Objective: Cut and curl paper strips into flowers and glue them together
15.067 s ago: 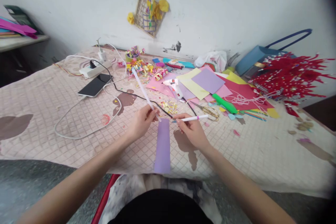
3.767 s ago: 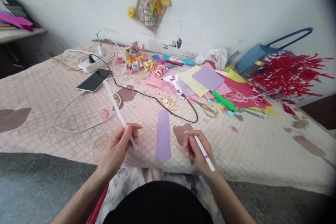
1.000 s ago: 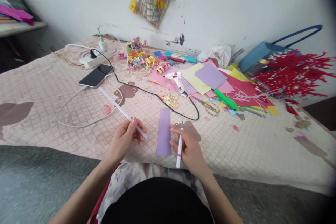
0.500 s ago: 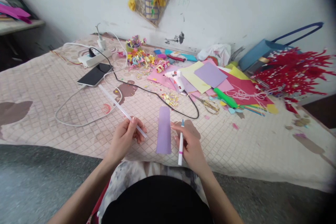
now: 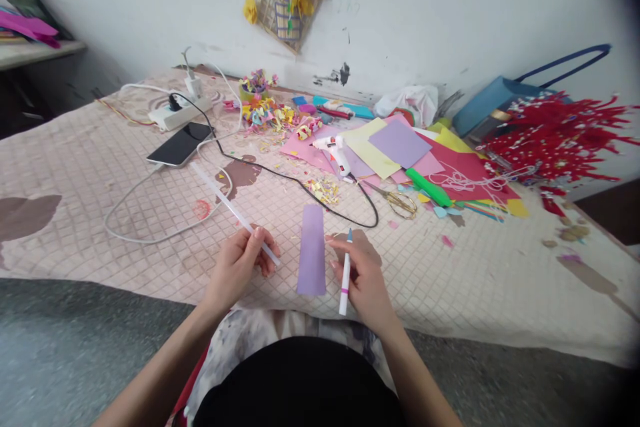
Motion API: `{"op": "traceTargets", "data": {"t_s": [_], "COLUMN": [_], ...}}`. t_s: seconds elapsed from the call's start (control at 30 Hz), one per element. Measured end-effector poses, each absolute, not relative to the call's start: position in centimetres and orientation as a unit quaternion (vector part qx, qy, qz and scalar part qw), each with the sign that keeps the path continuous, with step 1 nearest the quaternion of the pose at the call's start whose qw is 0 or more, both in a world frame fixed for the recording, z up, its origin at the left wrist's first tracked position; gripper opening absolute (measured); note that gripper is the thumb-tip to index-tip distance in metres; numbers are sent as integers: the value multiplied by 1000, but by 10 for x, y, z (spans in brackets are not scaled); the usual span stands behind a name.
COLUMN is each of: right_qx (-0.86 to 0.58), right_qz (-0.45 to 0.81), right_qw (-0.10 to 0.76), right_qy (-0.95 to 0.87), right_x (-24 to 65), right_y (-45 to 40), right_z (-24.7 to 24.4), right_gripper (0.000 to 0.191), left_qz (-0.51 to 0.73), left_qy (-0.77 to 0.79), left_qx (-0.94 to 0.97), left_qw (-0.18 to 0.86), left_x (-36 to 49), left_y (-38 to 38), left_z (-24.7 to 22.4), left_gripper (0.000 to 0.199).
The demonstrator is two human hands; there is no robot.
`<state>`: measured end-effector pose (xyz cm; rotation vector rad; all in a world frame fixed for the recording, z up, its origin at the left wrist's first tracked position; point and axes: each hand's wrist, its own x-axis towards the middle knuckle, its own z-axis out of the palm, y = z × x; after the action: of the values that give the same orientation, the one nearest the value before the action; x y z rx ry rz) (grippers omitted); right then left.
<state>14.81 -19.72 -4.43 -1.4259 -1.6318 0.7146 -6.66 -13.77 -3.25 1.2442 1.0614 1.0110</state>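
Note:
My left hand is closed around a long translucent white stick, which slants up toward the phone. My right hand has a white pen with a blue tip and a pink band resting in its grip, the blue end pointing away from me. Between the two hands a strip of purple paper lies flat on the cloth, its long side running away from me. Neither hand covers the strip; the right index finger is close to its right edge.
Beyond the strip are paper scraps, a glue gun with a black cord, scissors, coloured sheets and a green-handled tool. A phone and power strip stand left. Red decorations are at the right.
The view has shifted very slightly. Both hands keep their holds on the stick and the pen, and the purple strip stays in place.

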Motion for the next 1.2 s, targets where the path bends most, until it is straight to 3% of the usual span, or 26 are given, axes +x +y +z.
{"op": "traceTargets", "data": {"t_s": [0.17, 0.43, 0.57, 0.87, 0.97, 1.1, 1.2], "right_qx": [-580, -540, -505, -478, -469, -463, -540], "right_qz": [251, 214, 134, 59, 57, 89, 85], "right_qw": [411, 410, 405, 277, 305, 443, 529], "right_qy": [-657, -703, -751, -831, -827, -763, -649], "right_x": [151, 158, 157, 151, 151, 154, 159], "right_y": [-202, -213, -213, -209, -212, -212, -197], "right_z": [-46, -55, -55, -50, -55, -46, -16], "right_gripper": [31, 32, 36, 33, 26, 21, 11], "left_qz": [394, 255, 244, 210, 215, 230, 265], "left_qy": [465, 493, 507, 492, 489, 489, 487], "left_qx": [553, 657, 683, 711, 713, 696, 687], "left_qw": [568, 510, 466, 456, 455, 472, 470], "left_x": [-67, -71, -70, -70, -71, -71, -73], "left_y": [-136, -142, -148, -150, -150, -150, -150], "left_z": [-28, -21, -19, -19, -19, -18, -18], "left_gripper": [30, 57, 49, 39, 37, 36, 32]}}
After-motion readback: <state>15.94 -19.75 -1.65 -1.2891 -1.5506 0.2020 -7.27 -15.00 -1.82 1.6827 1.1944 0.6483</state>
